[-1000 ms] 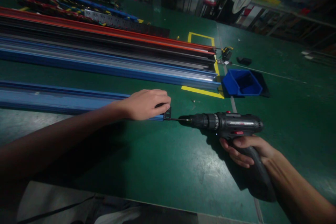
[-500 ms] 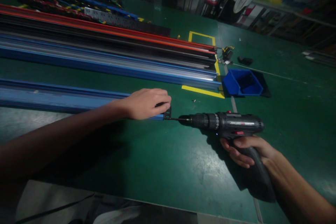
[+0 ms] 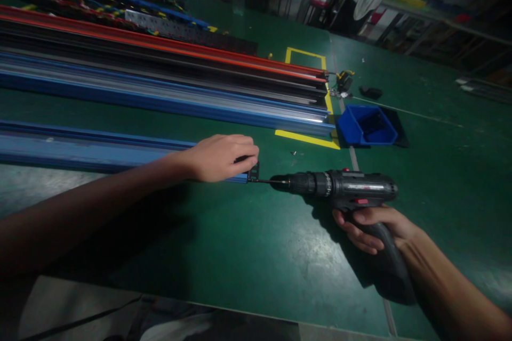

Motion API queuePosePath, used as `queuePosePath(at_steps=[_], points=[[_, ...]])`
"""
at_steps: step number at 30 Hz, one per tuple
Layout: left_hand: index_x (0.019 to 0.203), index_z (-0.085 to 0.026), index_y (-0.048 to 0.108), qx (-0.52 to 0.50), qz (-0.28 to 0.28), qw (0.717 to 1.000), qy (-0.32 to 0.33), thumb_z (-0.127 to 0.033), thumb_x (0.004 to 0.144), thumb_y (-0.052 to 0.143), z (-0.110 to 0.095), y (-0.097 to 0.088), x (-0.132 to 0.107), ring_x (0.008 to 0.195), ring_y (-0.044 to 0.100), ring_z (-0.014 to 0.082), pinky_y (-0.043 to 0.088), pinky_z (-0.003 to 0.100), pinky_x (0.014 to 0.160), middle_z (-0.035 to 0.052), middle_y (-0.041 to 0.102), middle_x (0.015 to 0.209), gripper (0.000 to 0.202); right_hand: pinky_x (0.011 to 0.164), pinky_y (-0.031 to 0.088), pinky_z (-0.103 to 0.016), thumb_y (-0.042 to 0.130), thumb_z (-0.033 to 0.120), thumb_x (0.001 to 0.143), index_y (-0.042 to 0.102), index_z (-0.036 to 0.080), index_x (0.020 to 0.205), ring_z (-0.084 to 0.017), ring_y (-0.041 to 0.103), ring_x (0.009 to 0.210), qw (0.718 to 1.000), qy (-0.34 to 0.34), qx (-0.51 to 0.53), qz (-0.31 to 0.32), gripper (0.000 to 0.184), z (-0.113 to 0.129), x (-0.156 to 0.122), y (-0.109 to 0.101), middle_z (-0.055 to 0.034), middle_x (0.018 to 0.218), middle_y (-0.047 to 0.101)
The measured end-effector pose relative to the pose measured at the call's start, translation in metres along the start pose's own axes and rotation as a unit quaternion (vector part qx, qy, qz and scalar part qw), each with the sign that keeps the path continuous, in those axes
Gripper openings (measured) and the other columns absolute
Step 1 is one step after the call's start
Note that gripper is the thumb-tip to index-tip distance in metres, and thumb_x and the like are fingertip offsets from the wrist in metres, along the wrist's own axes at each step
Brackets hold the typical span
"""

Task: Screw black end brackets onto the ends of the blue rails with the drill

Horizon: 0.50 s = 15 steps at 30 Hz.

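A long blue rail lies flat along the near left of the green table, with a stack of red, black and blue rails behind it, well apart. The left hand rests on the rail's right end, fingers curled down over it and closed on the rail, fingertips just beside a small black bracket that sits against the end face. The thin bit of a black drill lies level and touches that bracket. The right hand is wrapped tight around the drill's grip, forefinger near the trigger. Judging from this, the bracket is already placed on the rail end and is being fastened. Whether the screw is fully home is too small to tell. A tiny loose screw lies on the table behind the bit. Further right stands a blue bin, beside yellow tape.
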State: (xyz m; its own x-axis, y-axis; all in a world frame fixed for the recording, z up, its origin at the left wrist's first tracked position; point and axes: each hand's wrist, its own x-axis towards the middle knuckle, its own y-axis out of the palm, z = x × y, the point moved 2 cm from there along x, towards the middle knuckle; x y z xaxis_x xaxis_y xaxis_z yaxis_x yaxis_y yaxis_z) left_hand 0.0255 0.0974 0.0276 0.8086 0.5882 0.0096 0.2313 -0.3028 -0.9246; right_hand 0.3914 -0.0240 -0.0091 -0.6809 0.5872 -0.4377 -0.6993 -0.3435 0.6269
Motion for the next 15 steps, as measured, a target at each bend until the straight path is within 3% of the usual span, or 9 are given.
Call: queuePosePath(at_steps=[15], points=[[0.102, -0.022, 0.064, 0.004, 0.003, 1.000, 0.000, -0.042, 0.108, 0.036, 0.0005, 0.0005, 0.0004, 0.093, 0.059, 0.0188, 0.039, 0.033, 0.079, 0.0036, 0.063, 0.101, 0.035, 0.044, 0.052, -0.018, 0.071, 0.026, 0.089, 0.077, 0.009, 0.106, -0.002, 0.045, 0.037, 1.000, -0.002, 0.006, 0.008, 0.025, -0.0005, 0.0010, 0.0003, -0.0036, 0.077, 0.066]])
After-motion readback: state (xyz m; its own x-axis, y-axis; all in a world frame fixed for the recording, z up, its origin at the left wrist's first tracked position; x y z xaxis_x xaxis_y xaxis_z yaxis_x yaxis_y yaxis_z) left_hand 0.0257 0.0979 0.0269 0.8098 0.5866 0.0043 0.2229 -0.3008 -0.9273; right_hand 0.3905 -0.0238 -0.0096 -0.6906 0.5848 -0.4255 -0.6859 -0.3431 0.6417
